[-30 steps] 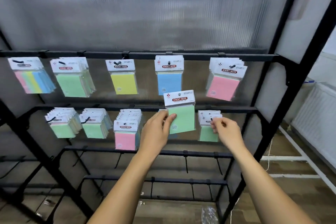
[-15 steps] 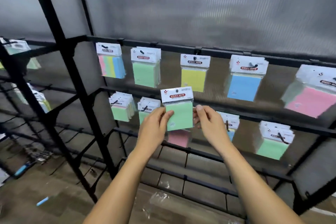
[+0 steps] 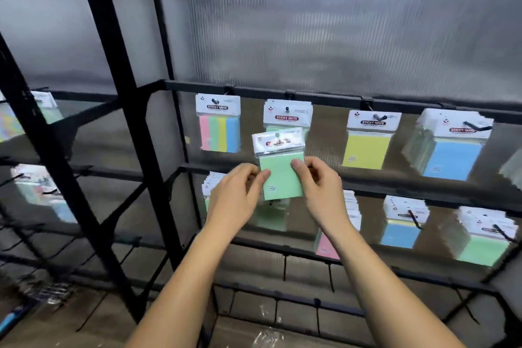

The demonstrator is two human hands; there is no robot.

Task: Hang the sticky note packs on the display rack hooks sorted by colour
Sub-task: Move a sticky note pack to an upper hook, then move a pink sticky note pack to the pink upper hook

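Now left hand [image 3: 234, 198] and right hand [image 3: 322, 189] pinch green pack [image 3: 282, 178].

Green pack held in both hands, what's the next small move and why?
Probably lift the green pack a little up and back so its hanger hole meets the hook of the green stack on the top rail. Both the left hand and right hand pinch its sides, and it sits just below that same-colour stack.

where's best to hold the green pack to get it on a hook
Grip the green pack by its two side edges, low on the pad, coming from the front as the left hand and right hand do. That leaves the white header's hang hole clear.
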